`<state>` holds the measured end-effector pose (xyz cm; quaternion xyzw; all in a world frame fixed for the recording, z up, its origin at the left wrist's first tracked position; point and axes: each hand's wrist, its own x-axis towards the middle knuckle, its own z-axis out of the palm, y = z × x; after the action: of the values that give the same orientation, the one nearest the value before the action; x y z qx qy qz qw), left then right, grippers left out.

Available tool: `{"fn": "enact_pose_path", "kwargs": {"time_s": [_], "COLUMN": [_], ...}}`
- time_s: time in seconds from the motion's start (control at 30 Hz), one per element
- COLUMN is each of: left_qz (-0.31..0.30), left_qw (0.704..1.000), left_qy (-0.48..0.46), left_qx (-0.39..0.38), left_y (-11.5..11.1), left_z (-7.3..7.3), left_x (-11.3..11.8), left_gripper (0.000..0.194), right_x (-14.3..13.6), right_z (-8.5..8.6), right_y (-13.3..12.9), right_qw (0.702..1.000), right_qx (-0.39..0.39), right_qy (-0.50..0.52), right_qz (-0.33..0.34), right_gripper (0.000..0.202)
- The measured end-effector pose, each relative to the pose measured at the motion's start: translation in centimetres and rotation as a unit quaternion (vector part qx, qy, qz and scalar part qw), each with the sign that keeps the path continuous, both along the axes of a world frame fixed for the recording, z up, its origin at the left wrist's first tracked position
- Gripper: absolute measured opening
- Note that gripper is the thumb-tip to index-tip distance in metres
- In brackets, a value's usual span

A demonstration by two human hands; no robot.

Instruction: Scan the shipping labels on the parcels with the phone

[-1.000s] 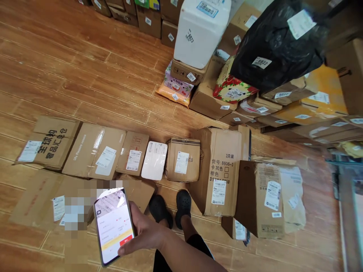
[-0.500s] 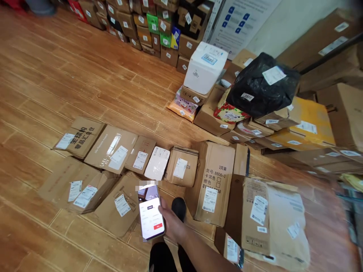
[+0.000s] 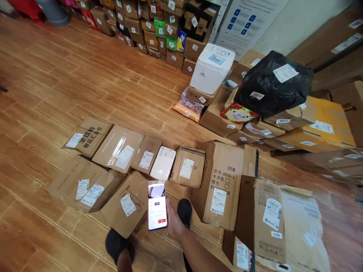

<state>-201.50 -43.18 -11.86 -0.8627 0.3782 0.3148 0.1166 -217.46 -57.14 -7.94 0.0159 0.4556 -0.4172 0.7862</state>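
My right hand [image 3: 174,221] is closed around a smartphone [image 3: 157,207], holding it low over the laid-out parcels. Its lit screen shows a camera picture at the top, with text and a red button below. Just beyond the phone lies a white parcel [image 3: 163,163], between a small brown box [image 3: 146,154] and a taped carton [image 3: 188,166]. To the phone's left is a cardboard parcel [image 3: 124,204] with a white label. A tall carton [image 3: 224,185] printed "8806-3" lies to the right. My left hand is out of view.
My feet in black shoes [image 3: 119,243] stand among the parcels on the wood-look floor [image 3: 70,87]. Stacked boxes [image 3: 136,30] line the back. A white box [image 3: 212,68] and a black plastic bag [image 3: 273,85] top the pile at right. Flattened packages [image 3: 300,219] lie at lower right.
The view has shifted, so the parcels sit farther right in the picture. The phone is now more upright in my right hand, and a second foot has come into sight at the left.
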Motion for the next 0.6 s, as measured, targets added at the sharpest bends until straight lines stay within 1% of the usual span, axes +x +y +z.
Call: {"fn": "enact_pose_path", "kwargs": {"time_s": [0.07,0.13,0.2,0.27,0.33,0.43,0.5,0.6], "left_qz": [-0.012,-0.03,-0.049,-0.063,-0.068,-0.068,-0.069,-0.087], "left_qw": [1.0,1.0,0.999,0.998,0.997,0.997,0.997,0.995], "left_qy": [-0.008,-0.006,0.004,0.017,0.03,0.043,0.046,0.054], "left_qx": [-0.001,-0.005,-0.009,-0.012,-0.011,-0.005,-0.002,-0.01], "left_y": [-2.7,-4.4,-4.6,-3.7,-2.6,-1.7,-1.8,-2.0], "left_z": [-3.6,-6.9,-9.6,-11.6,-13.0,-14.5,-15.1,-15.7], "left_x": [3.4,6.5,8.9,10.6,11.6,12.6,13.1,13.7], "left_gripper": [0.051,0.042,0.042,0.049,0.056,0.056,0.052,0.05], "right_x": [2.1,4.3,6.4,8.3,10.1,12.2,13.2,13.9], "right_z": [-1.9,-3.9,-5.8,-7.7,-9.5,-11.7,-12.7,-13.6], "right_y": [-0.6,-1.6,-2.7,-4.0,-5.2,-7.1,-8.2,-9.7], "right_qw": [1.0,0.999,0.997,0.996,0.995,0.992,0.991,0.991], "right_qx": [-0.005,-0.015,-0.022,-0.022,-0.016,-0.012,-0.016,-0.023], "right_qy": [0.006,0.017,0.031,0.038,0.038,0.041,0.042,0.044], "right_qz": [-0.016,-0.038,-0.061,-0.08,-0.094,-0.117,-0.125,-0.125], "right_gripper": [0.075,0.073,0.07,0.071,0.077,0.083,0.08,0.073]}}
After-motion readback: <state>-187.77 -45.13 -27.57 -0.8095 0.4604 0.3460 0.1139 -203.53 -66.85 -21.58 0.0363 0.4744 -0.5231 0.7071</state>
